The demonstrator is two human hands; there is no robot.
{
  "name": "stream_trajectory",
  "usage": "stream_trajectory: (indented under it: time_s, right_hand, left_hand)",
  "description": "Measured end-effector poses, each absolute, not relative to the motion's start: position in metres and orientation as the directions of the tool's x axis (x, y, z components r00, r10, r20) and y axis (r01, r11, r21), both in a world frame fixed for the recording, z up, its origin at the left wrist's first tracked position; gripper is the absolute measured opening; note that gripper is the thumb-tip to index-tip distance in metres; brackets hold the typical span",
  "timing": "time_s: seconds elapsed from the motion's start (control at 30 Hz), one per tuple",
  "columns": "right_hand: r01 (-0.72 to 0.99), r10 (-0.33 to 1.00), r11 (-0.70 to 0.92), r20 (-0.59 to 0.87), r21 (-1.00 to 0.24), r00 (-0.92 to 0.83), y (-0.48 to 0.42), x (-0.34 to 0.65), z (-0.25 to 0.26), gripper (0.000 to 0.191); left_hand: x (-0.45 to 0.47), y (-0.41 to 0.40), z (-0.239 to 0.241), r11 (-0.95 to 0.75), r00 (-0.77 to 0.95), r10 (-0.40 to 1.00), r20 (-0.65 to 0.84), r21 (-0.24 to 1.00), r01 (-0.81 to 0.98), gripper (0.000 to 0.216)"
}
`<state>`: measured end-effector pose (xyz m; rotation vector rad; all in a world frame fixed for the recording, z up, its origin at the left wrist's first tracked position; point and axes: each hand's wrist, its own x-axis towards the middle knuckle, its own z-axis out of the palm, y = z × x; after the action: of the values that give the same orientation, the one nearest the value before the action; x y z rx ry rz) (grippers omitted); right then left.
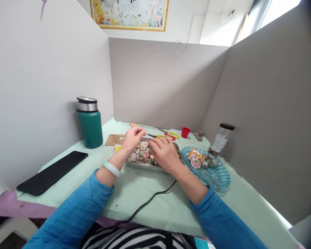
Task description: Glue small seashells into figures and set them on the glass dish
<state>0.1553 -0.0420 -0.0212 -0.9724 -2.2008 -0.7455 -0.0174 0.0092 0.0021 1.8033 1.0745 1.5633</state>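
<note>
My left hand, with a pale green bangle on its wrist, is raised over the left back part of a metal tray. Its thumb and fingertips are pinched together; whatever they hold is too small to name. Bent over the tray's right half is my right hand, its fingers curled and close together, the thumb mostly hidden. Something small may be at its fingertips, but I cannot make it out. Many mixed seashells fill the tray below both hands.
Scissors lie behind the tray, near a red cup. A blue glass plate with shells stands at right, beside a clear jar. On the left are a green bottle and a black phone. A cable crosses the front.
</note>
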Motion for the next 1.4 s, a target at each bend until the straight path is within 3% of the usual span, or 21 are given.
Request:
stream_trajectory:
  time_s: [0.1,0.23,0.37,0.5,0.57,0.7,0.77,0.9,1.2,1.4]
  right_hand:
    - [0.799,0.463,0.576,0.736,0.173,-0.493,-0.040,0.158,-0.022,0.030]
    - [0.820,0.500,0.569,0.763,0.067,-0.409,-0.039,0.161,-0.022,0.031]
    - [0.833,0.528,0.552,0.778,-0.009,-0.341,-0.039,0.163,-0.021,0.031]
    - [0.839,0.542,0.543,0.780,-0.042,-0.312,-0.038,0.163,-0.021,0.032]
    - [0.838,0.546,0.543,0.780,-0.054,-0.304,-0.038,0.163,-0.022,0.032]
    - [0.831,0.542,0.550,0.790,-0.075,-0.287,-0.036,0.164,-0.022,0.032]
    - [0.827,0.540,0.556,0.794,-0.086,-0.280,-0.036,0.164,-0.022,0.032]
    - [0.824,0.540,0.558,0.796,-0.096,-0.273,-0.039,0.162,-0.022,0.030]
    - [0.803,0.527,0.592,0.788,-0.073,-0.317,-0.038,0.162,-0.022,0.034]
    - [0.752,0.552,0.626,0.798,-0.205,-0.242,-0.037,0.162,-0.022,0.025]
  left_hand:
    - [-0.032,0.024,0.000,-0.521,-0.060,0.802,0.595,0.745,0.416,0.022]
    - [-0.045,0.032,-0.003,-0.459,0.010,0.792,0.610,0.586,0.667,0.017]
    - [-0.045,0.031,-0.004,-0.405,0.003,0.798,0.602,0.533,0.743,0.019]
    - [-0.040,0.027,-0.001,-0.530,0.052,0.749,0.660,0.551,0.644,0.018]
    - [-0.033,0.023,0.001,-0.559,0.077,0.781,0.619,0.640,0.527,0.037]
    - [-0.018,0.006,0.003,-0.417,0.321,0.880,0.350,0.893,0.170,0.046]
    - [-0.011,-0.002,0.001,-0.361,0.444,0.846,0.295,0.930,0.070,0.044]
    - [-0.007,-0.006,-0.005,-0.277,0.512,0.809,0.289,0.956,-0.101,0.043]
    - [-0.012,0.000,-0.004,-0.177,0.513,0.828,0.228,0.973,-0.146,0.034]
    - [-0.014,-0.002,0.000,-0.084,0.484,0.860,0.162,0.980,-0.179,0.038]
